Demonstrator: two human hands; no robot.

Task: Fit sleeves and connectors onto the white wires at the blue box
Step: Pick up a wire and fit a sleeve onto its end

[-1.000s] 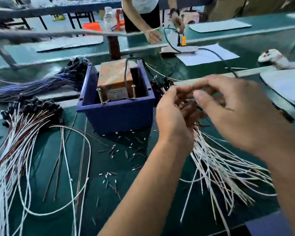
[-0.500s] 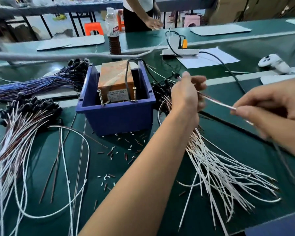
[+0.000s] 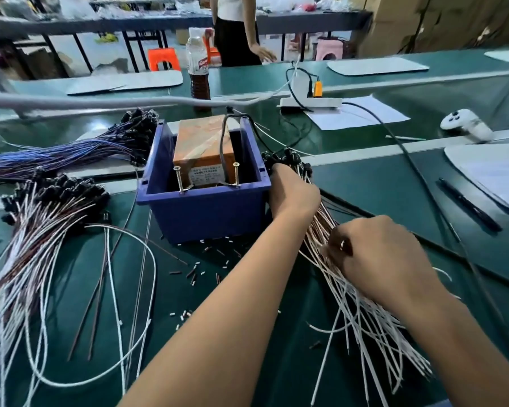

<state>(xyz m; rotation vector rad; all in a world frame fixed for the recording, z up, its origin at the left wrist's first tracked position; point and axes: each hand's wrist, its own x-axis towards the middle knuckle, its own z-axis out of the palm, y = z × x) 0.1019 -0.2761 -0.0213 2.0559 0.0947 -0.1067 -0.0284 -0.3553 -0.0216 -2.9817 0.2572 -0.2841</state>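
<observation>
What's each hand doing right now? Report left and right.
Left hand: down on the white wires by the blue box; grip cannot be told.
Right hand: fingers curled into the same bundle, gripping wires.

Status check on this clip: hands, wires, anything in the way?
Left hand and right hand both down on white wire bundle beside blue box. Grip hidden. Nothing blocking.

A green bench (image 3: 247,348) carries the blue box (image 3: 206,212), white wires (image 3: 365,312), cut sleeves (image 3: 194,270) and a bottle (image 3: 199,74).

Blue box (image 3: 206,212) smooth plastic; screws (image 3: 236,174) metal.
</observation>
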